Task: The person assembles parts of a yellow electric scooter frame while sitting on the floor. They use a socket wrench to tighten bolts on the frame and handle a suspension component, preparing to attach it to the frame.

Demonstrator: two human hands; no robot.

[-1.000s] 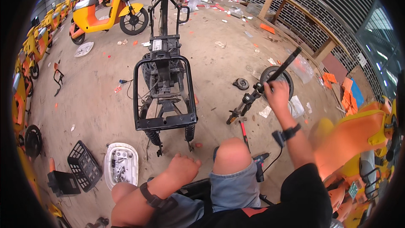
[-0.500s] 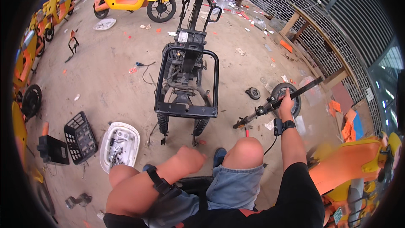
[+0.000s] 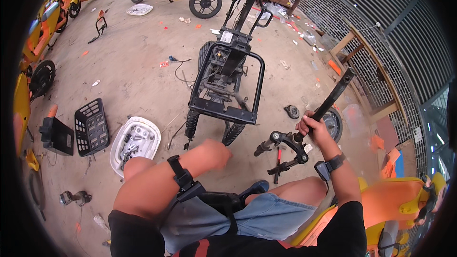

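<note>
A black front fork (image 3: 301,153) is in my right hand (image 3: 312,128), whose fingers wrap round its steering tube just above the crown. The tube slants up to the right, and the two short legs point down to the left. My left hand (image 3: 214,154) hovers before the bare frame; it is smeared and its fingers are hidden, so I cannot tell if it holds anything. Ahead stands the stripped scooter frame (image 3: 223,107), with a black tubular loop and two shock absorbers at its near end. A red-handled tool (image 3: 280,154) lies partly hidden behind the fork.
To the left are a white tray (image 3: 157,148) of metal parts, a black plastic basket (image 3: 92,126) and a black box (image 3: 57,135). A wheel (image 3: 335,126) and a round black part (image 3: 292,111) lie beyond my right hand. A yellow-orange scooter (image 3: 390,200) is close on the right.
The fork has turned in my right hand, bringing its crown and legs toward me and its tube more upright. My right knee has swung outward. The view has shifted, and my left hand remains before the frame.
</note>
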